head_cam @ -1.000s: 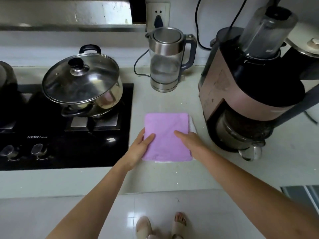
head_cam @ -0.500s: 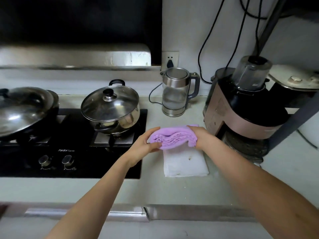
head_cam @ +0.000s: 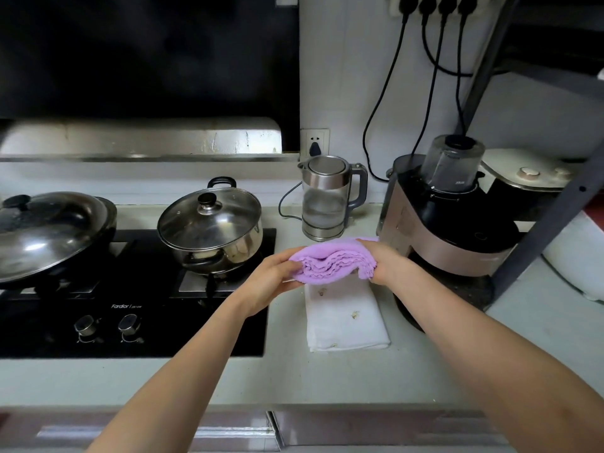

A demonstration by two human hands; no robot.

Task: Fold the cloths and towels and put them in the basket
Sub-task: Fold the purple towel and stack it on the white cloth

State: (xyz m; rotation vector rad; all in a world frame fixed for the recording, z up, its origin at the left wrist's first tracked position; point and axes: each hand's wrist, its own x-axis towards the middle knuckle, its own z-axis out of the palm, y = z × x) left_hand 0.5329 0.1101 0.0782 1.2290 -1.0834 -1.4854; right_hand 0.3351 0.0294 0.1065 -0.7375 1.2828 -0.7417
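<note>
purple towel (head_cam: 333,261): folded, lifted clear of counter, centre frame
left hand (head_cam: 273,279): grips its 9 o'clock end
right hand (head_cam: 387,263): grips its 3 o'clock end
white cloth (head_cam: 343,317): folded, on counter (head_cam: 327,377) at 6 o'clock of towel
step: carrying towel to basket
next: basket not in view, find it first

Between the fingers of the left hand (head_cam: 271,276) and right hand (head_cam: 385,266) is a purple cloth (head_cam: 333,261), soft, fuzzy and matt. Below the fingers lies a white cloth (head_cam: 346,318), thin, smooth-woven and matt. Left of them, the pot (head_cam: 212,230) is shiny metal under a glossy glass lid.
</note>
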